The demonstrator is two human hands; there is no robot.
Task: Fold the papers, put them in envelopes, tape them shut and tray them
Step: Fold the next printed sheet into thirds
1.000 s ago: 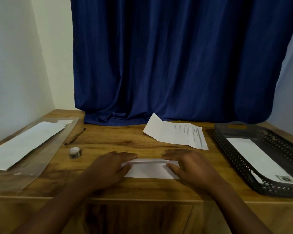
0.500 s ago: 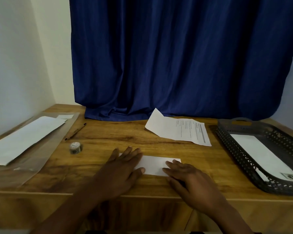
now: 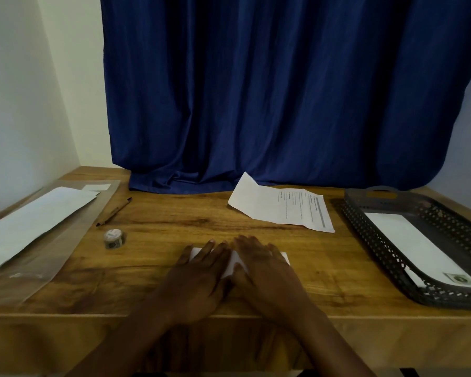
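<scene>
A folded white paper (image 3: 235,265) lies flat near the wooden table's front edge. My left hand (image 3: 201,273) and my right hand (image 3: 264,270) both press down on it, palms flat, fingers spread, side by side, so most of the paper is hidden. A printed sheet (image 3: 280,206) with one corner lifted lies behind them. White envelopes (image 3: 36,221) rest on a clear plastic sleeve at the left. A small tape roll (image 3: 114,238) stands left of my hands. The dark perforated tray (image 3: 378,240) at the right holds one white envelope (image 3: 416,246).
A pen (image 3: 114,211) lies between the plastic sleeve and the tape roll. A dark blue curtain (image 3: 283,91) hangs behind the table (image 3: 174,221). White walls close in the left side and far right corner.
My hands slid inward across the folded paper and now lie close together over its middle. The paper itself stayed flat in place.
</scene>
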